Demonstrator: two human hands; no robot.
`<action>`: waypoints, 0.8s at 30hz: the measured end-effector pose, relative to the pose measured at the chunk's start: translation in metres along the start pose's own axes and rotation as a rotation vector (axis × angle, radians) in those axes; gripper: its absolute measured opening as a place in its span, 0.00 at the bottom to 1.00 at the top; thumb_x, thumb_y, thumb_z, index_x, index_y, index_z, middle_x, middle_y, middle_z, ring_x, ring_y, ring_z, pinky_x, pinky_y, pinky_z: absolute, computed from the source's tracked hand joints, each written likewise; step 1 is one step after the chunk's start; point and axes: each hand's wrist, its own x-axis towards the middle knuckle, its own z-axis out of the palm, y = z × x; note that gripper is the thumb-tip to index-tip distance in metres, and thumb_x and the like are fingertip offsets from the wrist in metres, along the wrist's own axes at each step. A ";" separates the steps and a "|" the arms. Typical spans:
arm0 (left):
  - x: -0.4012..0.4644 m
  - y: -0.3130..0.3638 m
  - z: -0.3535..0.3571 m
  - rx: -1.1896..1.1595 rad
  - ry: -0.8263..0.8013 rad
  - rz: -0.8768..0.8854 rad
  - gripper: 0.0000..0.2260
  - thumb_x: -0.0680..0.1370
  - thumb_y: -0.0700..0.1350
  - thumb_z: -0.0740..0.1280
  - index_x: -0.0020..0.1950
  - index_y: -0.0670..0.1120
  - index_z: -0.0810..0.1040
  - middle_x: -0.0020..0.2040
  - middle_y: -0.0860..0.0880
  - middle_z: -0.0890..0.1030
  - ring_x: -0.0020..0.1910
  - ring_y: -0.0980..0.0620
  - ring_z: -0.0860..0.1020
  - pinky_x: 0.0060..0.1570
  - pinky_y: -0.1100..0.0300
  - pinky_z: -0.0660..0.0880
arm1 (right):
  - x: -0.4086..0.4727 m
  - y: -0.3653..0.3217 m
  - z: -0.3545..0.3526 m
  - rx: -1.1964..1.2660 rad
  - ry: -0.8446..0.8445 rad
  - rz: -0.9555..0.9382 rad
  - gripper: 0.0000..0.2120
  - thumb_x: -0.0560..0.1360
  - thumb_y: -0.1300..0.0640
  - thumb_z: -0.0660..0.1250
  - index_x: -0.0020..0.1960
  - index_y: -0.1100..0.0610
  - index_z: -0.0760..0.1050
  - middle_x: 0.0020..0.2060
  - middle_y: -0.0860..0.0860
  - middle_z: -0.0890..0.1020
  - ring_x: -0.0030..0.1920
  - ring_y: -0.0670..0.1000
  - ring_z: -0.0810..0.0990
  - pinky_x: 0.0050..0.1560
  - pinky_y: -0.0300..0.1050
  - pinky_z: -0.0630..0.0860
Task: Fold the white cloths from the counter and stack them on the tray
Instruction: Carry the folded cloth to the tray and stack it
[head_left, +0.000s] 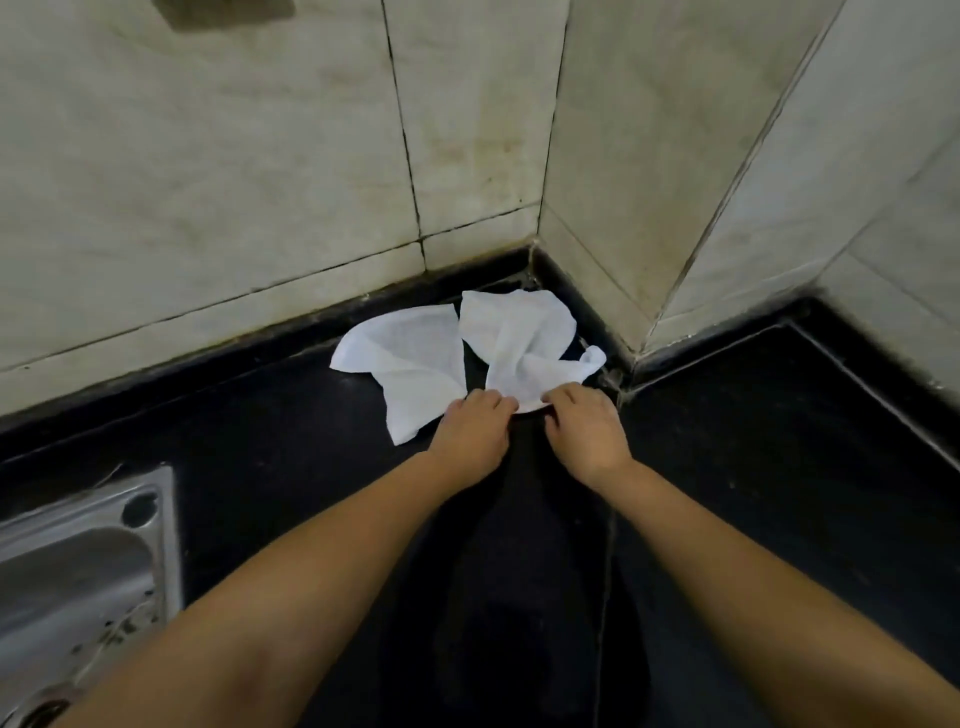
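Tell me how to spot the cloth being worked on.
Find the corner where the tiled walls meet the black counter. Two white cloths lie there; it is the right cloth, crumpled, its near edge held by both hands, left and right. The left cloth lies flatter.

Two bare forearms, reaching in from the bottom edge of the view, one on each side. No sleeves, cuffs or gloves within view. Wrists bare: no watch, no bracelet, no band. Left hand (474, 435) and right hand (586, 434) bare too, with no rings visible on the backs or knuckles. Fingertips partly hidden, nails too small to make out. Rest of the body out of frame.
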 end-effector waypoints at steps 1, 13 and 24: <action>0.011 -0.006 0.006 0.075 0.023 0.036 0.14 0.76 0.42 0.59 0.61 0.43 0.73 0.58 0.44 0.76 0.58 0.43 0.73 0.55 0.51 0.70 | 0.012 0.000 0.007 -0.007 0.013 -0.015 0.15 0.77 0.59 0.60 0.62 0.57 0.73 0.60 0.54 0.76 0.64 0.55 0.72 0.70 0.50 0.59; 0.033 -0.013 0.023 0.032 0.110 0.036 0.09 0.76 0.41 0.59 0.53 0.41 0.74 0.51 0.43 0.77 0.52 0.43 0.74 0.52 0.55 0.64 | 0.026 0.007 0.034 -0.026 0.143 -0.112 0.05 0.63 0.61 0.72 0.38 0.58 0.77 0.36 0.53 0.80 0.43 0.56 0.81 0.65 0.59 0.68; -0.130 -0.011 -0.003 -0.546 0.326 -0.190 0.06 0.74 0.33 0.61 0.37 0.39 0.72 0.34 0.45 0.73 0.35 0.51 0.70 0.36 0.62 0.64 | -0.103 -0.017 -0.003 0.037 0.027 -0.050 0.09 0.79 0.54 0.59 0.48 0.52 0.78 0.42 0.49 0.80 0.49 0.51 0.77 0.69 0.48 0.59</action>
